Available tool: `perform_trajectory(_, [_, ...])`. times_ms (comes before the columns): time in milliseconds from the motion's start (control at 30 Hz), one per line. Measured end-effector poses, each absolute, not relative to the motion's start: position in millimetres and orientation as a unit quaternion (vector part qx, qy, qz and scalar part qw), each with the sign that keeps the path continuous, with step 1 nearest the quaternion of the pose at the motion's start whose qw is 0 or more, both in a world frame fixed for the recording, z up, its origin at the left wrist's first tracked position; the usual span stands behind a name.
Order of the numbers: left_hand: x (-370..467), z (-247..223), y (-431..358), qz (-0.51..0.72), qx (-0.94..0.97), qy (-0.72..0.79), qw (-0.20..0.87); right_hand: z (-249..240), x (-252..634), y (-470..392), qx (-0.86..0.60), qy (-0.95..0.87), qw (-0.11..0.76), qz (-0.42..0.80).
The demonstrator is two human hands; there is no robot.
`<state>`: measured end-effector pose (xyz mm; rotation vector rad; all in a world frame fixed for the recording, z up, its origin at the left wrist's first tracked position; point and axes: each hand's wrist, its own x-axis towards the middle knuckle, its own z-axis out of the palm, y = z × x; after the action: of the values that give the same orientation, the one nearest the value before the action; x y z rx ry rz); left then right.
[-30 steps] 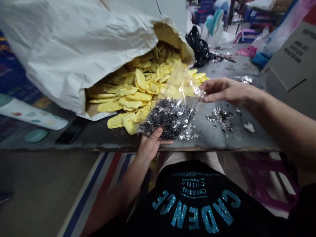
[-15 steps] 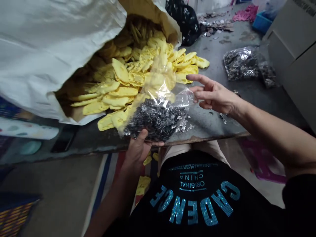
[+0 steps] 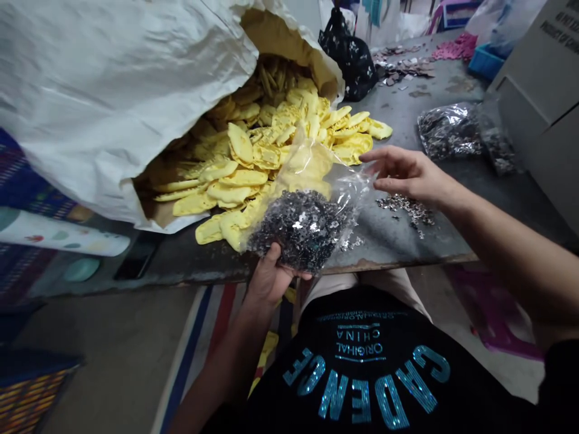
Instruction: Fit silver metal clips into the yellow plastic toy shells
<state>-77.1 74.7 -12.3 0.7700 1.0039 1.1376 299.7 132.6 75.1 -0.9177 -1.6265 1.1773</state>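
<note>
Head view has the heap of yellow pieces (image 3: 266,163) as its landmark, and the clear bag of small shiny bits (image 3: 303,223) is held up on the wearer's side of it, over the front edge of the table (image 3: 398,114). The left hand (image 3: 269,280) grasps the bag from below, thumb across its filled part and fingers beneath, on the side of the heap nearest the wearer. The right hand (image 3: 402,172), just right of the heap, has thumb and forefinger apart at the bag's slack far-right edge; whether any film is caught between the fingers, I cannot tell. Soft as it is, the bag shows no firm long axis, but its weight sags toward the left hand while loose film spreads toward the heap and the right hand. So the left is nearer the contents, while the right is nearer the slack edge and the loose scatter of shiny bits (image 3: 409,211) right of the heap; from the right hand, the filled part lies leftward and closer to the wearer
</note>
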Motion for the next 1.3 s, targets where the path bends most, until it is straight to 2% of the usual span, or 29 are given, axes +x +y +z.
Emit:
perform_trajectory(133, [-83, -10, 77, 0.506, 0.338, 0.443, 0.658, 91, 291, 145, -0.383, -0.759, 0.364, 0.382])
perform_trajectory(267, [-88, -9, 75, 0.502, 0.331, 0.444, 0.664, 89, 280, 151, -0.404, -0.756, 0.379, 0.349])
perform_trajectory(533, [-89, -13, 80, 0.496, 0.330, 0.446, 0.668, 75, 279, 147, -0.412, -0.675, 0.402, 0.461])
perform_trajectory(733, [-85, -8, 80, 0.496, 0.348, 0.460, 0.649, 75, 293, 156, -0.425, -0.709, 0.359, 0.433])
perform_trajectory(867, [-86, 0, 81, 0.504, 0.374, 0.479, 0.613, 82, 298, 171, -0.410, -0.694, 0.346, 0.480])
perform_trajectory(1033, [-87, 18, 87, 0.496, 0.417, 0.514, 0.562, 81, 286, 189, -0.406, -0.735, 0.275, 0.468])
perform_trajectory(1300, [-79, 48, 106, 0.430, 0.501, 0.549, 0.512, 62, 300, 175, -0.464, -0.703, 0.334, 0.423])
